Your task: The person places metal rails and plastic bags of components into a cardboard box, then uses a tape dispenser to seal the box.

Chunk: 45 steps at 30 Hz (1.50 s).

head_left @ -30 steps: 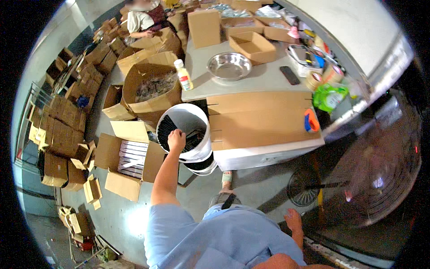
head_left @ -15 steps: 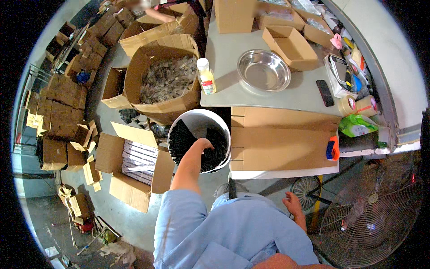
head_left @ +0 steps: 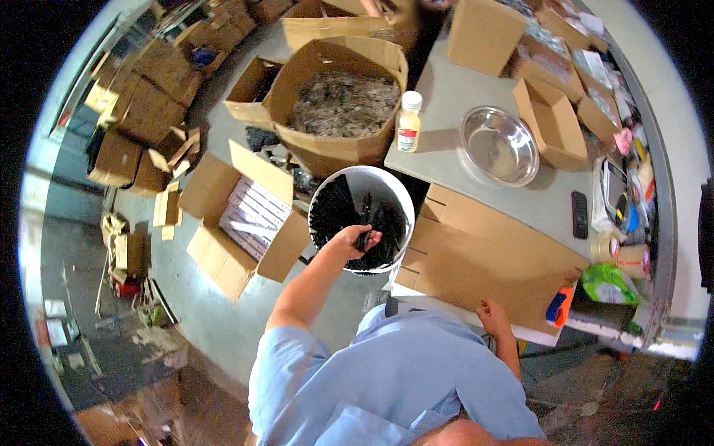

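The left hand (head_left: 359,239) is gripping slim black rods (head_left: 367,209) inside a round white plastic bucket (head_left: 406,201), where many more are lying, not yet taken out. The right hand (head_left: 492,318) is hovering near a flat brown cardboard sheet (head_left: 483,260), its grip unclear.

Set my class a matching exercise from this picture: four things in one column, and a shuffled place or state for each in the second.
Column one
1. Left hand
2. Steel bowl
3. Right hand
4. White bucket

Column two
A. at the edge of the flat cardboard nearest the wearer
B. with many black pieces inside it
C. closed around a dark item
D. on the grey table, beside a small open carton

Right pairs: 1-C, 2-D, 3-A, 4-B
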{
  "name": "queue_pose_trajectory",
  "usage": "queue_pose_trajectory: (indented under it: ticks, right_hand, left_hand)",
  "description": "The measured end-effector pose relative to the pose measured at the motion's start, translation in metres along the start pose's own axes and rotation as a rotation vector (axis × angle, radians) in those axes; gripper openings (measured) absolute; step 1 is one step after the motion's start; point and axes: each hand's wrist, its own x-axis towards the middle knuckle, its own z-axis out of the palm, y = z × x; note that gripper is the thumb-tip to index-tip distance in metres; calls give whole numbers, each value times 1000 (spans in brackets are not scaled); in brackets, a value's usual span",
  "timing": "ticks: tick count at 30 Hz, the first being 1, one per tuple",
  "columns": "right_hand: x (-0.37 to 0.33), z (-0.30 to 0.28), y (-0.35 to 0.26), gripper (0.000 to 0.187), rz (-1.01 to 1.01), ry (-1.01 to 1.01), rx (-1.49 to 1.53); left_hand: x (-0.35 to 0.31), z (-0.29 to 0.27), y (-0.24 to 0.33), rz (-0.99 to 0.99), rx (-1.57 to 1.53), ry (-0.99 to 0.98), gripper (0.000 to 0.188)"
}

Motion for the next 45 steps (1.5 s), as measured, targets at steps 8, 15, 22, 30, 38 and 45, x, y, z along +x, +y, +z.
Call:
queue_pose_trajectory:
  ticks: [8,15,22,30,38,45]
  right_hand:
    - [61,-75,-78,38,-280,-191,341]
    - [99,-99,-176,35,-313,-215,580]
    - [147,-97,-42,24,-474,282,73]
    - [109,-89,-20,34,-148,114,-526]
    - [130,-41,-10,49,109,221,-481]
    - [100,-15,-32,70,339,106,-361]
  left_hand:
    - [-32,113,-129,541,-83,-111,21]
    - [-10,214,-215,939,936,5,43]
    - [-57,99,-90,1262,1388,604,27]
    - [-58,-201,62,715,1170,1500,65]
    - [4,-283,140,385,1045,1200,62]
    - [16,-267,151,313,694,1270,58]
